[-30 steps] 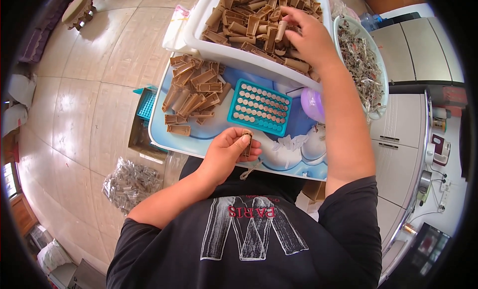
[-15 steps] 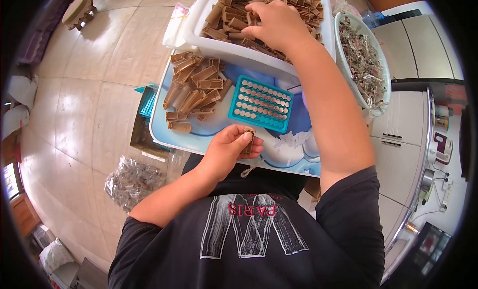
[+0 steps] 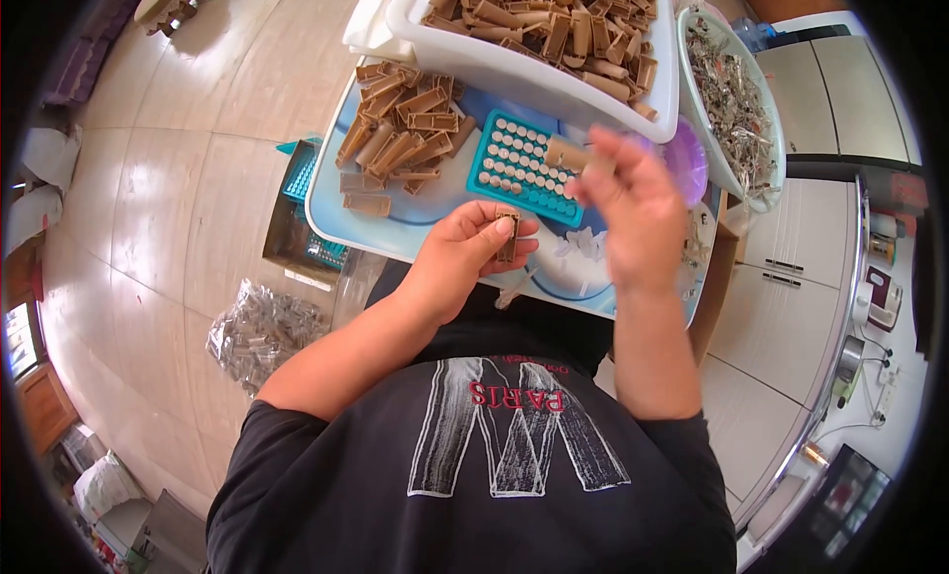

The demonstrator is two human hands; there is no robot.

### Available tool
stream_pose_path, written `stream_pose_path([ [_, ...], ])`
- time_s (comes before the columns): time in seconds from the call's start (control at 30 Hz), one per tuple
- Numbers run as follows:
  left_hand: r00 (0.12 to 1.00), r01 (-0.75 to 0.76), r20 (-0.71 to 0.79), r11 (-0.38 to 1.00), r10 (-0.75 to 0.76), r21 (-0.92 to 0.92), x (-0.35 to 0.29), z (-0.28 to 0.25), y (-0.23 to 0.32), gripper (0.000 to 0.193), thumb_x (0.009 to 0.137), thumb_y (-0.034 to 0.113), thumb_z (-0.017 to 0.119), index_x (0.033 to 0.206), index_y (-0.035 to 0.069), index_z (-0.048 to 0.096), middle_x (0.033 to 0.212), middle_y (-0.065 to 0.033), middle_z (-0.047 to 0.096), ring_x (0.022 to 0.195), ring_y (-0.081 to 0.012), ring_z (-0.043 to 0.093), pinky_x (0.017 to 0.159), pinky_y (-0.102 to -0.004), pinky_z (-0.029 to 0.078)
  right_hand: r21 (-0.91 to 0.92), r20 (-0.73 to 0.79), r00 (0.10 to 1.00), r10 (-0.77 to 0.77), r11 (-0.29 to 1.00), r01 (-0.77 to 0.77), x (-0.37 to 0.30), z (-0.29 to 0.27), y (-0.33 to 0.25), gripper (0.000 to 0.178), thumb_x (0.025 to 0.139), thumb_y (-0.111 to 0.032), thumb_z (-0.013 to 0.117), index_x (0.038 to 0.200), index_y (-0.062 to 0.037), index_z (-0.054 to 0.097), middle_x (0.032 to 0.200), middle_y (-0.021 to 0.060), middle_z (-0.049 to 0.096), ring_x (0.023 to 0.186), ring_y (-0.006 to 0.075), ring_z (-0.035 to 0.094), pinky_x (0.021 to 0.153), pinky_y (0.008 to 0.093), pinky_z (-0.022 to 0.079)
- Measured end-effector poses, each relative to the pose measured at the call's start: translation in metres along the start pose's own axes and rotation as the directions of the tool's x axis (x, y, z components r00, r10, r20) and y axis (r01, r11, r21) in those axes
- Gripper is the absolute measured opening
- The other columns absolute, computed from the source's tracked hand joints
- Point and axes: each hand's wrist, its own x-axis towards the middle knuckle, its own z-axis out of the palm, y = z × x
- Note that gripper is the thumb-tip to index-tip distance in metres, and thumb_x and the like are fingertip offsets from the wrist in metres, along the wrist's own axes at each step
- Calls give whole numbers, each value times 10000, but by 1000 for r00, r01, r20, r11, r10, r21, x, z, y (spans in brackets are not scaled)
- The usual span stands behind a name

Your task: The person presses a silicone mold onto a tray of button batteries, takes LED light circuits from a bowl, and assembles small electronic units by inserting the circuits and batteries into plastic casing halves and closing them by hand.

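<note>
Left hand clasps brown casing — right hand pinches tan shell.

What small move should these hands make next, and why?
Perhaps bring the right hand toward the left hand: the right pinches a tan shell over the teal tray, the left holds a brown shell, and the two shells are apart.

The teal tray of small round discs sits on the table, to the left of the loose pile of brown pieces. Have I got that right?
Not quite: in the head view, the teal tray of small round discs sits on the table, to the right of the loose pile of brown pieces.
</note>
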Motion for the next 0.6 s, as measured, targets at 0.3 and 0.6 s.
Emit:
stream_pose_path([
  [0.3,999,-2,43,999,3,-32,-1,19,-2,214,995,200,495,1109,26,542,1027,-67,638,933,-161,649,855,-332,541,-586,16,942,-336,760,281,-61,-25,51,316,723,-114,801,999,-31,671,865,54,620,835,206,573,722,317,461],
  [0.6,989,115,80,989,-123,94,-5,16,-7,217,992,184,499,1142,34,548,1033,-67,635,889,-143,644,823,-311,548,-543,379,886,-267,711,447,-65,-41,32,427,651,-144,837,995,-34,609,1087,123,612,962,299,595,835,369,481],
])
